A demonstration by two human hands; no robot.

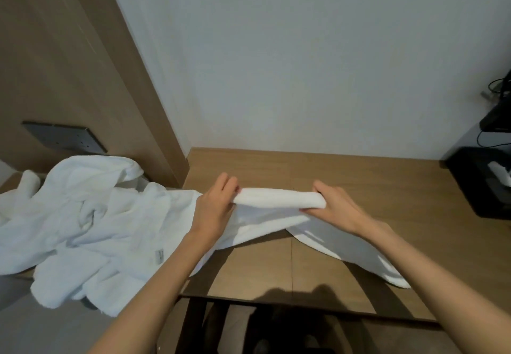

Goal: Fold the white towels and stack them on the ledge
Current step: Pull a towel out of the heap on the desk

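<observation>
Mid-fold: left hand [214, 204] & right hand [333, 204] pinch the white towel's [276, 197] doubled edge above tabletop [318, 171]; next, prob. lay flat w/ edges aligned.

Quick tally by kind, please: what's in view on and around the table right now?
held towel: 1
towel heap: 1, towels inside cannot be counted
hands: 2, left hand and right hand, both gripping the held towel
black tissue box: 1
grey wall plate: 1
Total: 6

Towel heap [91, 223] left, black box [481, 182] right
</observation>
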